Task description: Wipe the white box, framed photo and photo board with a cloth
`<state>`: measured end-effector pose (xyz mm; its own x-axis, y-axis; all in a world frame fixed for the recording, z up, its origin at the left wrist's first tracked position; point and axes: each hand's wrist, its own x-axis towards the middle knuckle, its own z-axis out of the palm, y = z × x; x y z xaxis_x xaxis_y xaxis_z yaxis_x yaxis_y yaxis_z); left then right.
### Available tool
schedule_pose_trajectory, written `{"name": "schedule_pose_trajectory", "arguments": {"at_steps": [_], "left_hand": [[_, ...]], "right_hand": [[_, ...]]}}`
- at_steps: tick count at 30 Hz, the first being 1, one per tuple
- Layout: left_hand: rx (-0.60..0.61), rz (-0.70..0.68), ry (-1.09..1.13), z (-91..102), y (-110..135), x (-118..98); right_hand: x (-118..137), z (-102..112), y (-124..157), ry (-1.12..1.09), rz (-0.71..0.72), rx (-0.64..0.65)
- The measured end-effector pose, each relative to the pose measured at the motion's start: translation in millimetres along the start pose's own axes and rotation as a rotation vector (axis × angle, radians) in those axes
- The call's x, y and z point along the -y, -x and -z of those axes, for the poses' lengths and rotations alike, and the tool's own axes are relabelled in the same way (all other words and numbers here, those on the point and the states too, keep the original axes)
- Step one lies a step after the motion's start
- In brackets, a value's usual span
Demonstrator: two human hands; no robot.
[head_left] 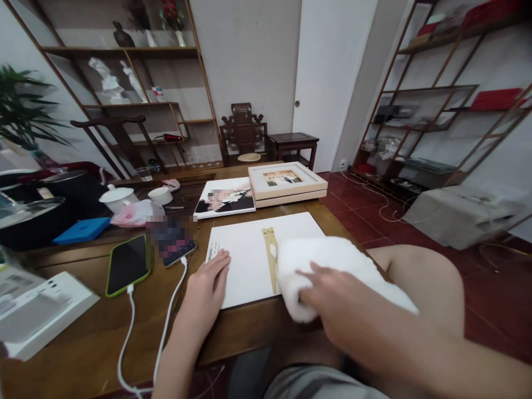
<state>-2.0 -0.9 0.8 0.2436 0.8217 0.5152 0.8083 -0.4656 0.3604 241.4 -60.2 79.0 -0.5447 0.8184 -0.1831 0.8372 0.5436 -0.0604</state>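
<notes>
My left hand (213,277) lies with outstretched fingers on the left edge of a flat white rectangular panel (245,266), near its small printed label. On the panel lies a tan, tapering strip with a cat-head top (269,249); a white oval shows on its side. My right hand (332,293), slightly blurred, grips the near end of a thick roll of soft white wrapping sheet (316,252). The roll covers the panel's right side and reaches over the table edge towards my leg.
Beyond the panel are a photo print (226,197) and a framed picture (291,183) on a box-like stack. To the left, two phones (128,266) with white cables (168,327), a blue block (82,230), a pot (33,221) and a white box (50,310) crowd the wooden table.
</notes>
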Motion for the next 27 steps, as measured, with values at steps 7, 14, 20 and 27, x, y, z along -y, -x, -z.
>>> {"name": "schedule_pose_trajectory", "arguments": {"at_steps": [7, 14, 20, 27], "left_hand": [[-0.001, 0.009, 0.008, -2.7, -2, 2], [0.022, 0.014, 0.008, -2.0, -3, 2], [0.022, 0.016, 0.022, -0.9, -3, 2], [0.055, 0.041, 0.043, 2.9, -1, 3]], "right_hand": [[15, -2, 5, -0.081, 0.019, -0.052], [-45, 19, -76, 0.011, -0.004, -0.202], [-64, 19, -113, 0.037, -0.011, -0.222], [-9, -3, -38, 0.027, 0.057, -0.171]]}}
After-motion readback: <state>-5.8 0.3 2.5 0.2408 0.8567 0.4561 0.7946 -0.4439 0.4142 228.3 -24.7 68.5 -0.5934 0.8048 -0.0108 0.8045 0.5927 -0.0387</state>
